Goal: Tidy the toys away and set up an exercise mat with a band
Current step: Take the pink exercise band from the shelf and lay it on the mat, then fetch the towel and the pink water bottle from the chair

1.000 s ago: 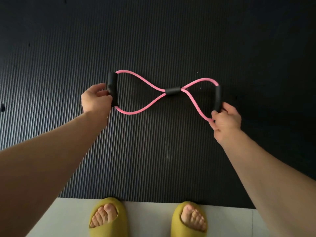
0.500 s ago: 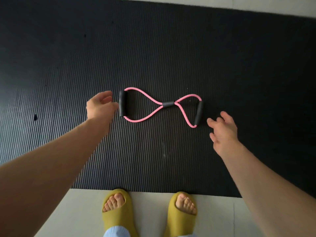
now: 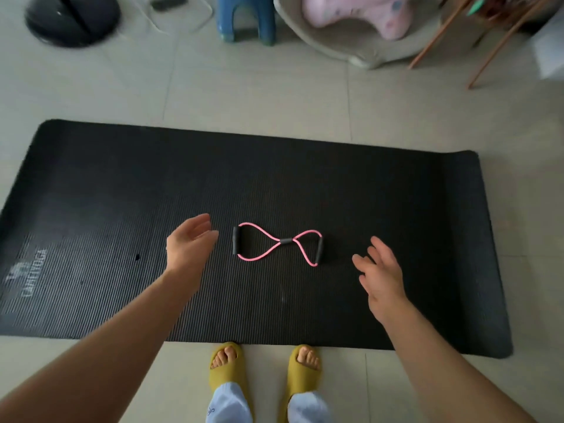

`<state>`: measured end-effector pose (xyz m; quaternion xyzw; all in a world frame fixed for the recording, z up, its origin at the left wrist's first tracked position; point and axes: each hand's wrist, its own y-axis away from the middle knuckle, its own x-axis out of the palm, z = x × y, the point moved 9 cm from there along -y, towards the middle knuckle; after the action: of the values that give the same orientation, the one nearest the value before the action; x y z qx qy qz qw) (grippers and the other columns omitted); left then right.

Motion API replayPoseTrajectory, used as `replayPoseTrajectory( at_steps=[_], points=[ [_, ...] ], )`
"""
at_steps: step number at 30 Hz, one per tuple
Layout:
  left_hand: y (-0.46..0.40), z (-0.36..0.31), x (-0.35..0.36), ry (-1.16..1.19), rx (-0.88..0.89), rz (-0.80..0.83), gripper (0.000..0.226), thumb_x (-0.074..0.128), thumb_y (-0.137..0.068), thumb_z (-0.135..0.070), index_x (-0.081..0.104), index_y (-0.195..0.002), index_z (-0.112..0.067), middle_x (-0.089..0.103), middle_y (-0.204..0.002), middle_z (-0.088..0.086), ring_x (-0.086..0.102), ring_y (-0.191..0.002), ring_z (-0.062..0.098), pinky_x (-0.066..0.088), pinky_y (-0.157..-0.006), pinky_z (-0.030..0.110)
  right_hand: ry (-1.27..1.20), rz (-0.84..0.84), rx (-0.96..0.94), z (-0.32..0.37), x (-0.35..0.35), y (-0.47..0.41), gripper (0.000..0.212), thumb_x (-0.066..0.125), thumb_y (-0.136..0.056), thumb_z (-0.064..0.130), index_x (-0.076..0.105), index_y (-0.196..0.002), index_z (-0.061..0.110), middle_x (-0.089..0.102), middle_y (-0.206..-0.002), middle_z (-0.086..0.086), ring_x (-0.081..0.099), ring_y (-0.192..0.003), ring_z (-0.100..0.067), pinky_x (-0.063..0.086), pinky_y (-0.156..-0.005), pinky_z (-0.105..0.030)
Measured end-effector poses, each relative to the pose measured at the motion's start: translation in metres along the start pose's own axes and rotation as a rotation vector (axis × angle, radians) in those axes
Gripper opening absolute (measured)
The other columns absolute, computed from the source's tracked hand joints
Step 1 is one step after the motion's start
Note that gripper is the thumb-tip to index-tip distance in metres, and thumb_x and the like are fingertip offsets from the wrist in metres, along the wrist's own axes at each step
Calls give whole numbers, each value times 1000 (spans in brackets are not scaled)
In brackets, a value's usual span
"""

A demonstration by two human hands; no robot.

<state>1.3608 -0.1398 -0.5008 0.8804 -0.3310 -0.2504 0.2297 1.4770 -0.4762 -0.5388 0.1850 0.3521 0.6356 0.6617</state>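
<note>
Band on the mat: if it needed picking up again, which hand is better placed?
Left, slightly. The left hand is nearer the band than the right hand. Both are open and off it.

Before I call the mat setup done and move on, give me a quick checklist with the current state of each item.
1. Black mat unrolled flat on the floor: ok.
2. Pink band lying on the mat, near its middle: ok.
3. Left hand off the band, fingers relaxed: ok.
4. Right hand off the band, open: ok.
5. Yellow slippers off the mat, at its near edge: ok.
6. Toys tidied away: cannot tell; a pink item sits in a tub beyond the mat.
</note>
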Motion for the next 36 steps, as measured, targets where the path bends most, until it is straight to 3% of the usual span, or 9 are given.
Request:
replayPoseTrajectory(
  at_steps=[9,17,28,36],
  points=[
    [107,-101,-54,56,90,45,40,58,-84,0,57,-123,-11,60,-120,9,57,-112,23,44,-101,41,30,67,-98,87,-10,127,65,62,-83,2,41,-136,32,40,-145,1,40,-131,-19,37,-102,-40],
    [170,-165,-100,95,163,64,38,60,-84,-3,58,-120,-15,62,-114,6,59,-101,20,48,-84,29,80,165,-223,150,-20,208,63,62,-83,3,42,-136,31,42,-143,-1,42,-129,-21,38,-101,-40],
    [204,-251,-145,209,299,28,35,61,-84,-2,59,-117,-14,61,-108,7,58,-97,19,48,-86,33,-24,256,-346,243,-24,251,58,59,-86,2,43,-136,27,44,-140,-3,43,-127,-22,38,-100,-41],
    [208,-272,-157,279,330,2,31,61,-84,0,61,-112,-13,62,-104,8,58,-94,20,47,-84,34,-65,314,-403,276,-14,259,55,59,-86,3,45,-133,28,45,-139,-4,44,-122,-21,37,-101,-43]
  ],
)
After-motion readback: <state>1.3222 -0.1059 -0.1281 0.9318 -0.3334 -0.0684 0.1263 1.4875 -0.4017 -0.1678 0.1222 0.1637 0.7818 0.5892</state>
